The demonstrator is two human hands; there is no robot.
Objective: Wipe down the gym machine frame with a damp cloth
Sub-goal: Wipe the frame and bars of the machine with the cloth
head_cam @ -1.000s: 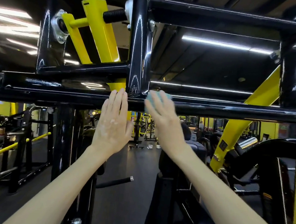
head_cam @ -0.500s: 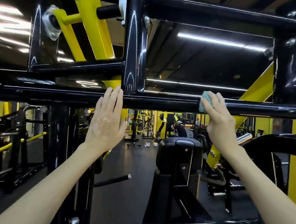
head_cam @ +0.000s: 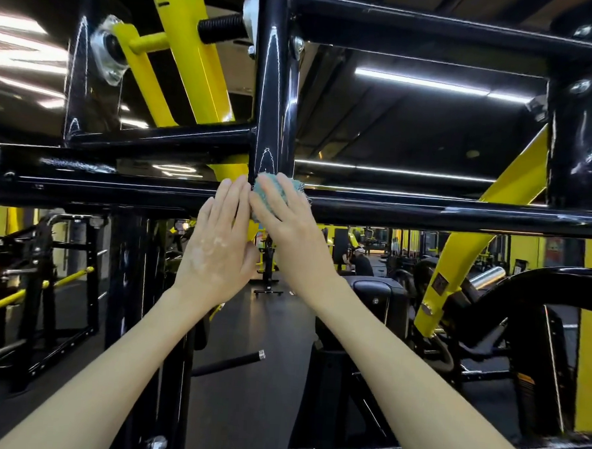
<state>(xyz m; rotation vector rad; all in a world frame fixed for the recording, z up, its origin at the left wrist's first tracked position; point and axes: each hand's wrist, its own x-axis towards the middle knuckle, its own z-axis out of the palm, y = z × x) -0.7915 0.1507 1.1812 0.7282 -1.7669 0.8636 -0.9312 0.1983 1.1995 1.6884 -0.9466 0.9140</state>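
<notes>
Reaching up nearest the viewer, the left hand (head_cam: 217, 251) lies flat on the black crossbar (head_cam: 425, 212), fingers straight, holding nothing. Touching it on the right, the right hand (head_cam: 287, 230) presses a teal cloth (head_cam: 272, 192) to the bar with nearly straight fingers, just below the upright post (head_cam: 272, 103). The bar runs left to right, so the next stroke likely goes rightward, on the cloth hand's side.

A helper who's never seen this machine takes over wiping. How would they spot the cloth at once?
Find the long horizontal black bar, where the upright black post meets it. There the right hand presses a small cloth against the bar, beside the left hand. It is the only teal, fuzzy thing among glossy black and yellow metal.
</notes>
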